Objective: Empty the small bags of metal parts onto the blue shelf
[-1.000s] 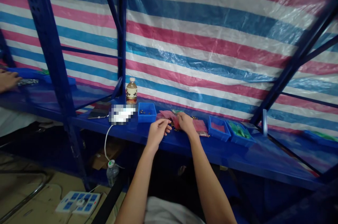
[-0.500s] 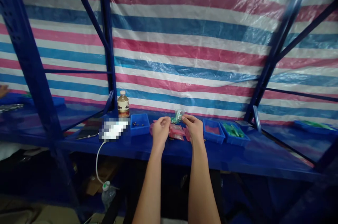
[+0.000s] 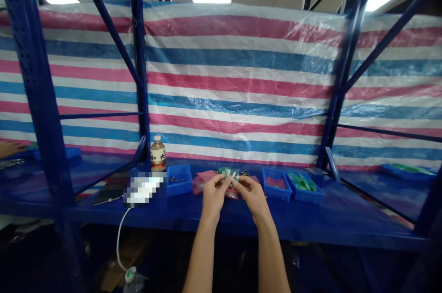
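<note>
Our left hand [image 3: 214, 198] and right hand [image 3: 253, 197] meet near the rear edge of the blue steel shelf [image 3: 311, 231], about midway along it. Their fingertips are pressed together in a pinch on a small clear bag [image 3: 229, 174] with something green inside. That pinch is the weak point: the bag looks small and slick, so a slip of the fingers could drop it among the loose dark metal pieces [image 3: 243, 173] just behind it, and any piece knocked could roll toward the front edge. The pink bags [image 3: 202, 182] lie close under our left hand, where a wrist could snag them. Just left stands a blue tray of dark beads [image 3: 178, 181]; to the right are a blue tray with pink inside [image 3: 276, 185] and a blue tray of green packets [image 3: 303, 188]. Further left are a bottle [image 3: 158, 154] and a blurred white object [image 3: 143, 188], its white cable [image 3: 120, 237] hanging over the front edge. Another person's hand [image 3: 10, 148] is at the far left.
</note>
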Tool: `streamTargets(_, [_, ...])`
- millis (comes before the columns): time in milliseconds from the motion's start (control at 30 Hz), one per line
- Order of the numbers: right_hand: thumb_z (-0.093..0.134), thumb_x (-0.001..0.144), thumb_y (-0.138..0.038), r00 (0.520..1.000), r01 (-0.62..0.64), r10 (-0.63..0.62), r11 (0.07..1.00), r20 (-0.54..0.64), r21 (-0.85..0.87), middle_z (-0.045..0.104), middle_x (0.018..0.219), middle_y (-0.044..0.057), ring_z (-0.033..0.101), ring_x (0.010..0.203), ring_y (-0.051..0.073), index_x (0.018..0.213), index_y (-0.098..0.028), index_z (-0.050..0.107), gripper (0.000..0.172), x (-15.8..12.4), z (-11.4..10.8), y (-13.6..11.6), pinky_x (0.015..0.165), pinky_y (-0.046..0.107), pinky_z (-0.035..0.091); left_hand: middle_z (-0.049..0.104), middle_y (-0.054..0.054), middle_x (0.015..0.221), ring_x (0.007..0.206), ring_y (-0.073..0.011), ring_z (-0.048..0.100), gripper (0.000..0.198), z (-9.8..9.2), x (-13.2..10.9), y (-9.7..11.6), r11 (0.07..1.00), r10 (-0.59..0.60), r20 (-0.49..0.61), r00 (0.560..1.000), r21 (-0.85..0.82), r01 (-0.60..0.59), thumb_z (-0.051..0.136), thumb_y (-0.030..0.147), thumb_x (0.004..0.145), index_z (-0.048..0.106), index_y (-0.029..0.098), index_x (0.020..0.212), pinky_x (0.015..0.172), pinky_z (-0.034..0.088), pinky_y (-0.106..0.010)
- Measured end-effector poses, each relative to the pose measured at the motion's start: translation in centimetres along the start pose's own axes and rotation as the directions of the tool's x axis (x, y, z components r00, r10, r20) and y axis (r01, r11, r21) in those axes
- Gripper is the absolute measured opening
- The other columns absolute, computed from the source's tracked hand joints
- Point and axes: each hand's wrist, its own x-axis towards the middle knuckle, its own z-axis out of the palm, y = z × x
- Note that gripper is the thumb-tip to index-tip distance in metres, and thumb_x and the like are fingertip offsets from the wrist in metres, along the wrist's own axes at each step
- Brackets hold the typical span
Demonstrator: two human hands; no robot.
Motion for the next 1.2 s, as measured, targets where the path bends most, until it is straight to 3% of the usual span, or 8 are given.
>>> streamTargets(100, [0.080, 0.071, -0.047, 1.000, 0.007, -0.007, 1.000, -0.009, -0.016, 0.074, 0.088, 0.005, 0.067, 0.083, 0.020, 0.087, -0.017, 0.072, 0.034, -0.1, -0.5, -0.6, 0.080, 0.031, 0.051, 0.075, -0.011, 0.093, 0.083, -0.0212, 0.069, 0.044, 0.0, -0.1, 0.4, 1.000, -0.020, 0.078, 0.997, 0.008, 0.020, 0.076, 0.045, 0.076, 0.076, 0.011, 0.103, 0.074, 0.054, -0.027])
streamTargets(233, [0.079, 0.074, -0.047, 0.997, 0.060, -0.060, 0.998, -0.039, -0.003, 0.072, 0.083, 0.004, 0.065, 0.081, 0.019, 0.084, -0.017, 0.071, 0.032, 0.0, -0.7, -0.8, 0.079, 0.030, 0.049, 0.075, -0.010, 0.093, 0.069, -0.0177, 0.067, 0.050, -0.3, 0.0, 0.4, 0.997, -0.077, 0.141, 0.987, 0.030, 0.073, 0.073, 0.048, 0.078, 0.073, 0.011, 0.112, 0.068, 0.055, -0.028])
streamTargets(400, [0.076, 0.076, -0.047, 0.996, 0.077, -0.077, 0.997, -0.040, -0.011, 0.071, 0.084, 0.004, 0.064, 0.082, 0.018, 0.083, -0.017, 0.069, 0.031, 0.4, -0.5, -0.3, 0.078, 0.029, 0.048, 0.075, -0.013, 0.100, 0.078, -0.0212, 0.071, 0.049, -0.4, 0.2, -0.1, 0.992, -0.123, 0.097, 0.988, -0.005, 0.124, 0.080, 0.042, 0.071, 0.073, 0.009, 0.108, 0.072, 0.057, -0.029])
streamTargets(567, [0.074, 0.078, -0.048, 0.995, 0.096, -0.096, 0.992, 0.002, -0.076, 0.067, 0.082, 0.004, 0.061, 0.075, 0.017, 0.086, -0.017, 0.066, 0.034, 0.5, -0.4, -0.6, 0.069, 0.027, 0.045, 0.075, -0.011, 0.087, 0.069, -0.0219, 0.070, 0.041, -0.8, 0.4, 0.0, 0.993, -0.038, 0.170, 0.985, 0.116, 0.018, 0.068, 0.046, 0.081, 0.074, 0.010, 0.100, 0.065, 0.057, -0.031])
streamTargets(767, [0.069, 0.081, -0.046, 0.989, 0.149, -0.144, 0.940, 0.039, -0.307, 0.052, 0.062, -0.003, 0.045, 0.057, 0.011, 0.081, -0.016, 0.064, 0.030, 0.2, -1.6, -1.5, 0.056, 0.024, 0.035, 0.076, -0.011, 0.097, 0.090, -0.0261, 0.071, 0.033, -1.2, 0.7, -0.4, 0.951, 0.082, 0.204, 0.976, 0.277, -0.138, 0.063, 0.042, 0.085, 0.075, 0.013, 0.097, 0.081, 0.055, -0.034])
streamTargets(867, [0.069, 0.080, -0.045, 0.992, 0.123, -0.124, 0.915, 0.023, -0.385, 0.050, 0.055, -0.004, 0.044, 0.052, 0.011, 0.080, -0.015, 0.066, 0.030, 0.1, -2.5, -1.4, 0.053, 0.024, 0.034, 0.076, -0.012, 0.095, 0.087, -0.0274, 0.071, 0.034, -0.9, 0.7, -1.0, 0.936, 0.068, 0.205, 0.976, 0.325, -0.133, 0.062, 0.043, 0.085, 0.075, 0.014, 0.098, 0.076, 0.055, -0.034])
streamTargets(1033, [0.069, 0.077, -0.053, 0.975, 0.049, -0.124, 0.928, -0.182, -0.369, 0.062, 0.057, 0.000, 0.057, 0.053, 0.017, 0.084, -0.018, 0.062, 0.037, 0.2, -4.9, -0.7, 0.052, 0.027, 0.040, 0.076, -0.010, 0.089, 0.075, -0.0244, 0.070, 0.033, -0.5, 0.6, -1.4, 0.927, 0.021, 0.186, 0.982, 0.364, -0.088, 0.058, 0.045, 0.087, 0.074, 0.017, 0.094, 0.060, 0.052, -0.030])
streamTargets(1200, [0.072, 0.070, -0.058, 0.854, -0.045, -0.139, 0.941, -0.502, -0.336, 0.072, 0.066, 0.006, 0.069, 0.062, 0.026, 0.091, -0.021, 0.056, 0.045, -0.4, -10.6, -0.2, 0.061, 0.034, 0.051, 0.074, -0.009, 0.082, 0.066, -0.0211, 0.067, 0.035, -1.4, 0.9, -1.4, 0.934, 0.005, 0.149, 0.989, 0.352, -0.058, 0.054, 0.045, 0.088, 0.072, 0.016, 0.094, 0.056, 0.049, -0.027])
